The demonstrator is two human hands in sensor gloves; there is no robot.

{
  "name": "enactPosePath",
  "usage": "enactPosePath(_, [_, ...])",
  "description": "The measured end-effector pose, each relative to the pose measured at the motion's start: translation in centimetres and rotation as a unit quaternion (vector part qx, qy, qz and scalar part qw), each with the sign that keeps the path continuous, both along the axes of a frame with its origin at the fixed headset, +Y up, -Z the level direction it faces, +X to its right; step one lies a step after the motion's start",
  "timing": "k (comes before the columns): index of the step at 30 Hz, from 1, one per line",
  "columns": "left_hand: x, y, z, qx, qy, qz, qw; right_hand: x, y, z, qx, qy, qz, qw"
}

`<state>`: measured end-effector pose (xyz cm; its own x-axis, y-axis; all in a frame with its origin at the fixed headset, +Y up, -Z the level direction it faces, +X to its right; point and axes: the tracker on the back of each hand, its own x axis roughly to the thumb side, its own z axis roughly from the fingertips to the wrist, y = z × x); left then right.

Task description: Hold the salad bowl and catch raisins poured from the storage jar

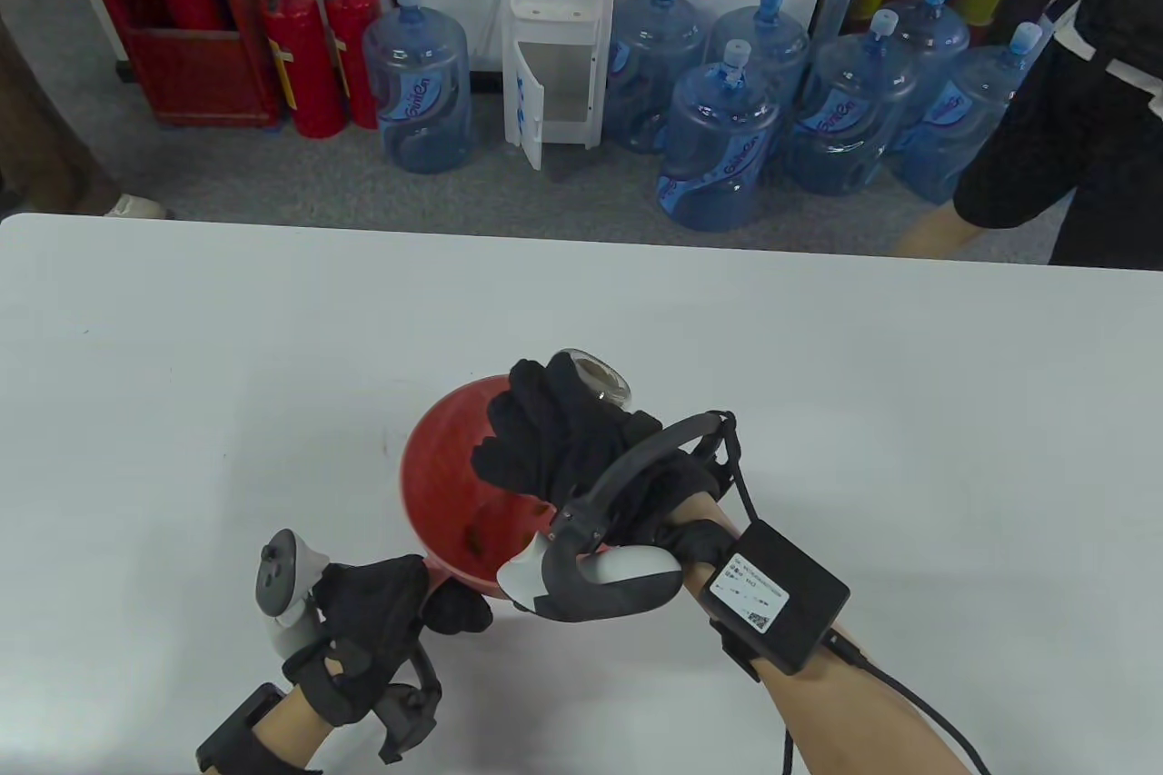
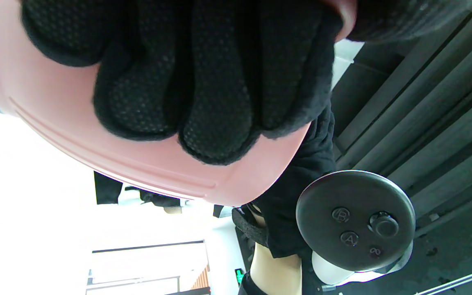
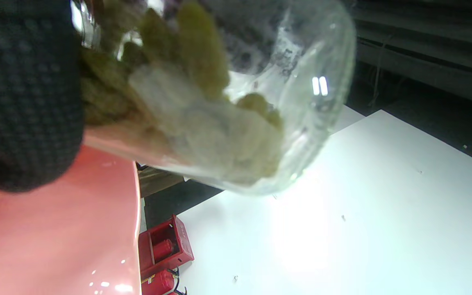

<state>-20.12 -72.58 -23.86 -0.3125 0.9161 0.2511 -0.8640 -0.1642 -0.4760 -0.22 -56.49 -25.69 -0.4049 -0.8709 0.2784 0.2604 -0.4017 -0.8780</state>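
Bowl (image 1: 436, 475) | R hand (image 1: 581, 448) tilts jar (image 1: 604, 380) over it | L hand (image 1: 382, 620) grips rim

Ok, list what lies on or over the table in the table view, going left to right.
Left hand → red bowl → right hand gripping the glass jar → black box on the right wrist.

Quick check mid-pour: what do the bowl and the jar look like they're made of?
Salad bowl: probably plastic, glossy red inside and paler pink outside, with sharp highlights and moulded ridges near the rim; glazed ceramic can't be ruled out. Storage jar: clear and shiny with bright reflections, contents visible through the wall, so glass or hard clear plastic; I cannot tell which.
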Motion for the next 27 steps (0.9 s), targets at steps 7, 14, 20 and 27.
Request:
enactPosePath(7, [-0.01, -0.01, 0.01, 0.001, 0.001, 0.001, 1.0, 0.16, -0.03, -0.03, 0.002, 0.004, 0.006, 1.0])
enactPosePath(14, [-0.04, -0.03, 0.02, 0.002, 0.003, 0.003, 1.0, 0.29, -0.07, -0.07, 0.003, 0.003, -0.003, 1.0])
enactPosePath(20, [-0.05, -0.02, 0.02, 0.002, 0.004, 0.004, 1.0, 0.66, 0.02, -0.53, -0.04, -0.01, -0.046, 0.998])
enactPosePath(27, [-0.21, 0.01, -0.01, 0.007, 0.009, 0.005, 1.0, 0.34, 0.26, -0.38, -0.088, -0.008, -0.124, 0.988])
